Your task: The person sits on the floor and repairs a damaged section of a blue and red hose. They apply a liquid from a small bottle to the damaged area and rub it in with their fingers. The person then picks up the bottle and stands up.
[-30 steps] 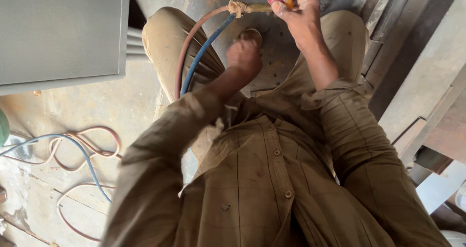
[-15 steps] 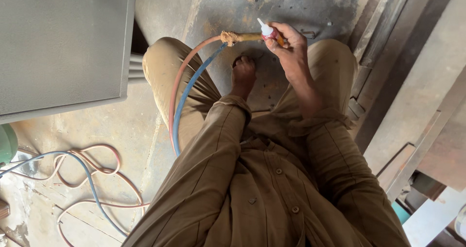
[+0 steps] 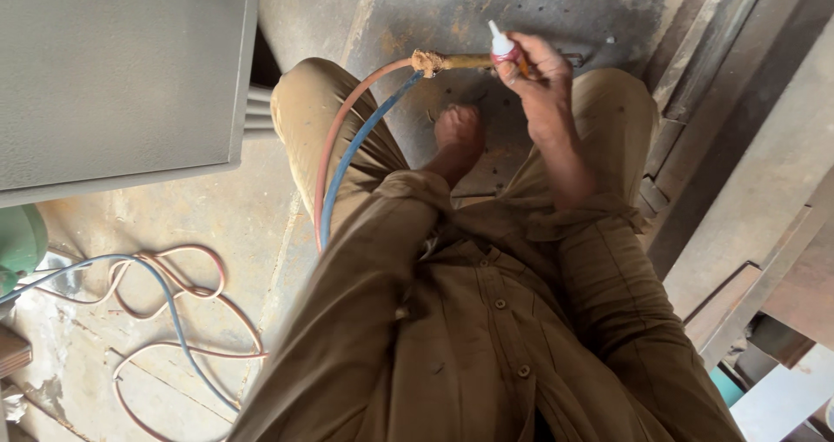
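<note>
Two hoses (image 3: 347, 155), one red and one blue, run from the person's lap toward 12 o'clock and join a brass torch handle (image 3: 460, 60); the right hand (image 3: 539, 86), at about 1 o'clock, has its grip closed round that handle together with a small red tube with a white nozzle (image 3: 499, 46), tip pointing up; the left hand (image 3: 458, 133), near the middle, looks curled into a loose fist and rests on the rusty steel plate (image 3: 556, 7) between the knees, holding nothing that can be seen; slack hose loops (image 3: 165, 320) lie on the concrete floor at 8 o'clock; a grey cabinet (image 3: 122, 68) fills 10 o'clock; judged from this, the torch is being readied, and a steady right hand seems called for.
</note>
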